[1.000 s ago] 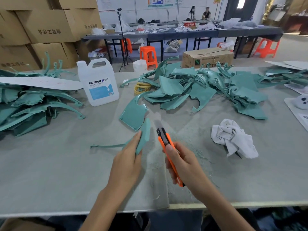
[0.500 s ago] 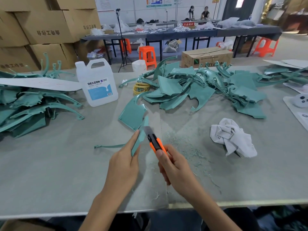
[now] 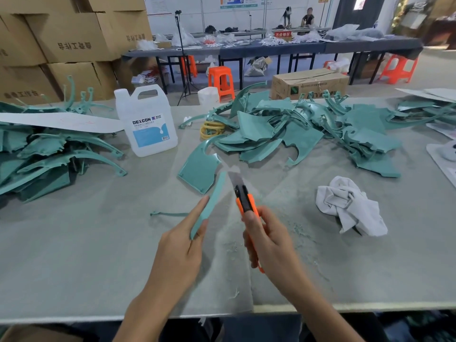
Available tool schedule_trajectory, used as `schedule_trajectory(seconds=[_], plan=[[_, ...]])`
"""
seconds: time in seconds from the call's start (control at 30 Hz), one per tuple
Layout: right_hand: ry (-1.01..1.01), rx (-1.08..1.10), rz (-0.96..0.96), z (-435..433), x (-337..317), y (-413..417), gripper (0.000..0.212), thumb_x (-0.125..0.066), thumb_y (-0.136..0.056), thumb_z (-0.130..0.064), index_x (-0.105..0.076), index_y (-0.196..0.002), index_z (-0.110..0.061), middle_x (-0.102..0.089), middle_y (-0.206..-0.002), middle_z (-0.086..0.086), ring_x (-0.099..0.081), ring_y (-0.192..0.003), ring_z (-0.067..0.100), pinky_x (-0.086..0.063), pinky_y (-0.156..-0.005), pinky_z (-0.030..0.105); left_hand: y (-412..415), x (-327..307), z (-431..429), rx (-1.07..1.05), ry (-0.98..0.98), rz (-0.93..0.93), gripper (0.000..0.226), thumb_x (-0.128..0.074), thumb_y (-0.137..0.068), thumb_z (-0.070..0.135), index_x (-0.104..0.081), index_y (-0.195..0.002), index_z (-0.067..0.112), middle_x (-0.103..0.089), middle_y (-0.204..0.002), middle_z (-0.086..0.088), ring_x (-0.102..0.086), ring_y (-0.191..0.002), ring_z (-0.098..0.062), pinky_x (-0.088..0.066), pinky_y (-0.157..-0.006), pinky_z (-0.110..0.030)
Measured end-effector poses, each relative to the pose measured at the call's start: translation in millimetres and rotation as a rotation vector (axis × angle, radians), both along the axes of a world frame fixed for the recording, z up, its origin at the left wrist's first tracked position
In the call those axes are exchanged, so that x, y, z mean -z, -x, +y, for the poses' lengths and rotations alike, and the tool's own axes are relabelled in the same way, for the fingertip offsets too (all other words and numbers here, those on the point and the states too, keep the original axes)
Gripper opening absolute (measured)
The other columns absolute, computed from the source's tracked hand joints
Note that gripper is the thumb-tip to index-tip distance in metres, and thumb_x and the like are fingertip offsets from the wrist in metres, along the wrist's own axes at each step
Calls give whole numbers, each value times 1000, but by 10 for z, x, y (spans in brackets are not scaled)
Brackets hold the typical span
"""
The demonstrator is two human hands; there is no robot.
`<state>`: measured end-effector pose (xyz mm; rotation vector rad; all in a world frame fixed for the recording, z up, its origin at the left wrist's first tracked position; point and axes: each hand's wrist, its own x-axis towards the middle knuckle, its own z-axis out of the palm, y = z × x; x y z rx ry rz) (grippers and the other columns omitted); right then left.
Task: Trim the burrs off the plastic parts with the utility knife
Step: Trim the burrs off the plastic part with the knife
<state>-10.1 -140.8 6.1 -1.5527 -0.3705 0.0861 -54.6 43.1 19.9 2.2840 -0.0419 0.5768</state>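
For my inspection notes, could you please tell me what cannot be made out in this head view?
All head view.
Blade of utility knife: motion-blurred; contact with teal plastic part unclear.
Burrs on that part: too small.
Fingers of left hand: hidden behind part and palm.
Fine print on DEXCON jug: too small.

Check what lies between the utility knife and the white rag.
Head view: no object there, just bare grey table with thin teal shavings scattered between the utility knife in the right hand and the white rag.
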Motion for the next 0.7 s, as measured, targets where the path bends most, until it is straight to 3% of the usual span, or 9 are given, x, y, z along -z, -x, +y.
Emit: schedule_trajectory(seconds=[0.13,0.27,0.3,0.37,0.43,0.5,0.57,0.63,0.7], plan=[[24,-88,-13,59,77,224,29,-54,-96,-61,-61,-94,-33,-57,-64,-4,-49,-49,12,-42,-44,27,-31,33,-4,12,39,9,40,-37,-97,57,-33,-134,73,-56,-60,18,-48,-50,-8,-36,-48,-14],[67,82,84,45,-13,-102,20,-52,-100,-53,-60,-89,-38,-56,-65,-1,-49,-50,16,-43,-44,31,50,-28,-76,41,27,-16,42,-45,-101,44,-37,-138,63,-58,-65,22,-48,-50,-1,-32,-48,-7],[73,119,140,39,-50,-198,21,-53,-101,-50,-60,-92,-32,-56,-67,2,-49,-50,17,-43,-44,32,72,-49,-94,72,38,-18,47,-49,-104,35,-37,-141,61,-64,-80,25,-54,-58,6,-36,-54,-3],[-59,125,313,39,-109,-346,36,-54,-100,-54,-59,-95,-18,-54,-68,5,-47,-48,16,-42,-43,31,105,-125,-133,144,5,-34,58,-49,-100,23,-37,-145,57,-61,-122,29,-59,-103,14,-41,-85,-2],[-278,37,505,32,-196,-406,55,-57,-89,-72,-58,-88,-17,-50,-67,2,-44,-50,15,-39,-44,27,129,-182,-157,194,-112,-52,69,-40,-85,19,-40,-148,47,-49,-146,24,-42,-138,0,-31,-112,-15],[-314,-76,543,-5,-269,-415,67,-63,-70,-87,-61,-87,-23,-52,-71,1,-47,-55,16,-39,-46,25,132,-181,-142,193,-335,-77,75,-37,-76,14,-48,-147,36,-52,-148,6,-41,-138,-19,-31,-114,-33],[-246,-103,483,-58,-306,-417,57,-75,-70,-72,-66,-95,-23,-54,-74,2,-49,-55,15,-39,-44,25,126,-151,-109,146,-546,-57,73,-40,-75,15,-50,-145,32,-58,-139,-6,-45,-125,-27,-35,-103,-42],[-206,-81,417,-88,-287,-405,37,-78,-76,-39,-64,-102,-16,-54,-72,1,-48,-52,14,-39,-41,25,117,-100,-66,146,-656,40,74,-51,-78,20,-43,-150,34,-54,-145,-7,-47,-127,-30,-33,-100,-43],[-199,-13,380,-85,-232,-367,32,-77,-80,-21,-60,-106,-12,-55,-70,-3,-49,-52,13,-41,-42,26,104,-24,5,206,-675,244,96,-67,-83,37,-9,-159,42,-15,-168,3,-17,-152,-28,-20,-115,-41]])
